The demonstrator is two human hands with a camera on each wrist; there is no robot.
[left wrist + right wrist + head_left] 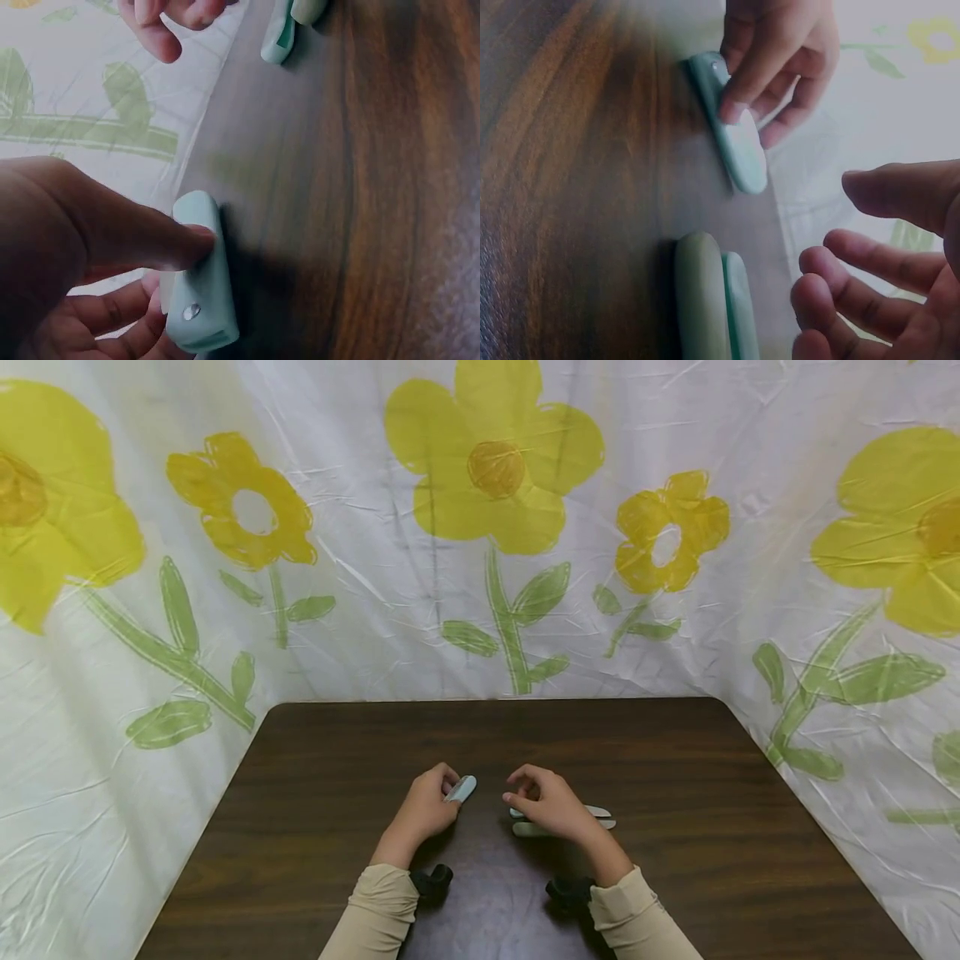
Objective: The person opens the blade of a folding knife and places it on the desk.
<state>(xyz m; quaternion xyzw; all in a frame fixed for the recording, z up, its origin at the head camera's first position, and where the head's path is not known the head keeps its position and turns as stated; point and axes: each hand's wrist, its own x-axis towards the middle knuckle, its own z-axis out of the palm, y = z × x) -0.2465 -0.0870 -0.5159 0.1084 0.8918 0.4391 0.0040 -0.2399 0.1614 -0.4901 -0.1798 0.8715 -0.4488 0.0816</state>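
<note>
My left hand (423, 806) pinches a mint folding knife (462, 788) between thumb and fingers, low over the table. In the left wrist view the thumb lies on the handle of this knife (206, 289), near a silver rivet, and a strip of pale blade shows along one edge. My right hand (551, 802) hovers with loosely bent fingers, holding nothing. Beneath it lie two more folding knives with pale blades pointing right: a mint one (600, 812), partly hidden by the hand, and a sage-green one (531, 830) nearer me. The right wrist view shows the sage-green handle (697, 300) beside the mint one (741, 307).
The dark wood-grain table (337, 743) spreads around both hands. A white curtain (360, 635) with yellow flowers hangs behind it and along both sides. Black straps with camera mounts sit on both wrists.
</note>
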